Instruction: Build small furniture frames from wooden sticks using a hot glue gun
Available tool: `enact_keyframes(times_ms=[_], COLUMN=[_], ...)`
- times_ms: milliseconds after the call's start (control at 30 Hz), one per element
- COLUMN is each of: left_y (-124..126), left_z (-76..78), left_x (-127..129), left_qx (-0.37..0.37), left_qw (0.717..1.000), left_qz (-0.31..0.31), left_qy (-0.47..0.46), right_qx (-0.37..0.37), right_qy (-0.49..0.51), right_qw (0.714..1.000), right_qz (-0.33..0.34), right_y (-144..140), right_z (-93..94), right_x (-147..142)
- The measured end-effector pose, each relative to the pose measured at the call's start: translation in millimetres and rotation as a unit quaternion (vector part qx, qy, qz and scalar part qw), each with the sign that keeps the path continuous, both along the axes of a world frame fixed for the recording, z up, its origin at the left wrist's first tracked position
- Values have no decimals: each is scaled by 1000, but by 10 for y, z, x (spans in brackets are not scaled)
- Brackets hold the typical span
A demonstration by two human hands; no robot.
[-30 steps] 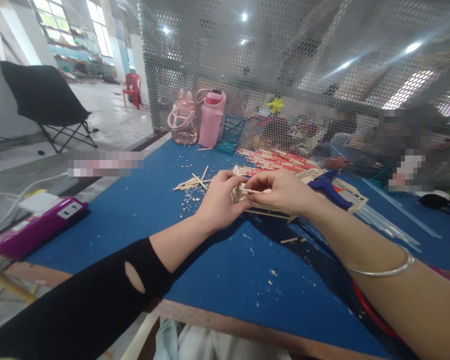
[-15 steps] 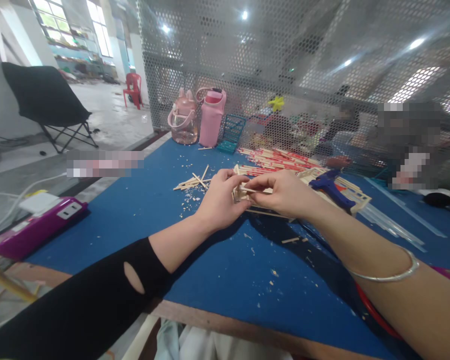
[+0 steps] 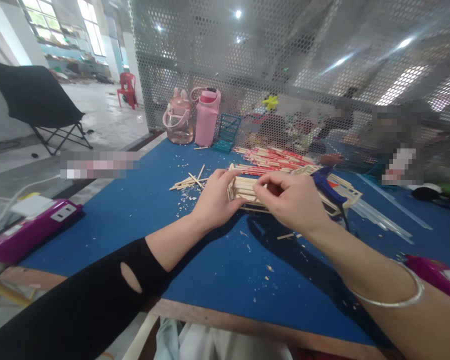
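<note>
A pale wooden stick frame (image 3: 243,187), built of thin sticks side by side, lies on the blue table. My left hand (image 3: 215,197) grips its left end, thumb along the near side and fingers on the far side. Over its middle, my right hand (image 3: 296,200) has thumb and forefinger pinched together at the top sticks; the fingertips hide whatever is between them. Just right of that hand, a blue glue gun (image 3: 329,186) rests on the wooden framework. Loose short sticks (image 3: 187,184) and crumbs lie left of my left hand.
Red-and-white printed sticks (image 3: 273,159) are heaped behind the frame. Clear glue sticks (image 3: 382,212) lie to the right. Two pink bottles (image 3: 207,120) and a teal basket (image 3: 228,132) stand by the perforated metal screen (image 3: 195,45). A purple power strip (image 3: 41,227) sits at left.
My right hand has drawn back to the right from my left fingers, uncovering the frame's top sticks. The left hand keeps its grip. The whole view has shifted slightly.
</note>
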State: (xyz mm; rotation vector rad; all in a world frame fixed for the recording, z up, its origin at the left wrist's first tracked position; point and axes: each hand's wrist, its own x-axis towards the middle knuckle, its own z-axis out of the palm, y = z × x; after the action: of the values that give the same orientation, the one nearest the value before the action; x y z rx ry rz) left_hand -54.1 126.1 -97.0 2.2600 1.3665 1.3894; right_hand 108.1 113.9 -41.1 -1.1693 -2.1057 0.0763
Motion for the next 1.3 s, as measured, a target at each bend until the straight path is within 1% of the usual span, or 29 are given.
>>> enact_keyframes(times_ms=[67,133,233,333,433,567,633,700,767,800,867,900,933,1000,1033,1067,1100,1133,1167,1233,1300], left_y=[1,-1,-3,-2,-1,-12,-25,-48,-79,-98,-139,-160,-179,-206,-212,-211,-204,-190,-171,-127,-89], left_z=[3,9,17,19,19,21,33,56,91,110,143,156,166,175,175,171,162,147,127,74,22], left_x=[-1,-2,-5,-4,2,-2,-15,-32,-45,-47,-38,-28,-16,5,10,10,6,-3,-15,-40,-61], left_qx=[-5,-10,-11,-12,-12,-4,20,63,108,126,153,165,177,200,207,207,199,184,162,98,20], left_qw=[1000,1000,1000,1000,1000,1000,999,997,990,986,977,972,967,958,955,955,958,966,976,994,998], left_qz=[2,6,11,13,14,16,19,22,17,10,-13,-27,-43,-77,-93,-105,-109,-102,-83,-18,37], left_qy=[3,8,10,9,9,10,18,43,85,107,147,163,177,192,192,187,175,153,120,33,-48], right_qx=[1,43,110,138,135,111,96,75,28,-12,-124,-192,-263,-385,-424,-442,-437,-413,-375,-291,-214], right_qy=[-48,-100,-166,-191,-190,-160,-128,-92,-73,-76,-90,-94,-91,-72,-61,-49,-35,-17,5,48,63], right_qw=[999,994,979,971,971,978,983,988,990,990,979,966,947,899,879,869,871,884,903,938,962], right_qz=[0,10,34,44,47,77,88,100,114,120,134,147,162,196,210,219,222,219,211,183,157], right_y=[-70,-95,-64,-13,16,-4,-34,-69,-99,-110,-117,-114,-108,-88,-74,-59,-41,-20,2,46,78], right_z=[-78,-164,-259,-296,-312,-343,-336,-287,-195,-138,-27,21,60,116,137,157,178,201,225,270,293], right_x=[-14,-31,-41,-22,1,-8,-26,-36,-26,-11,35,63,93,151,178,203,226,245,260,272,255])
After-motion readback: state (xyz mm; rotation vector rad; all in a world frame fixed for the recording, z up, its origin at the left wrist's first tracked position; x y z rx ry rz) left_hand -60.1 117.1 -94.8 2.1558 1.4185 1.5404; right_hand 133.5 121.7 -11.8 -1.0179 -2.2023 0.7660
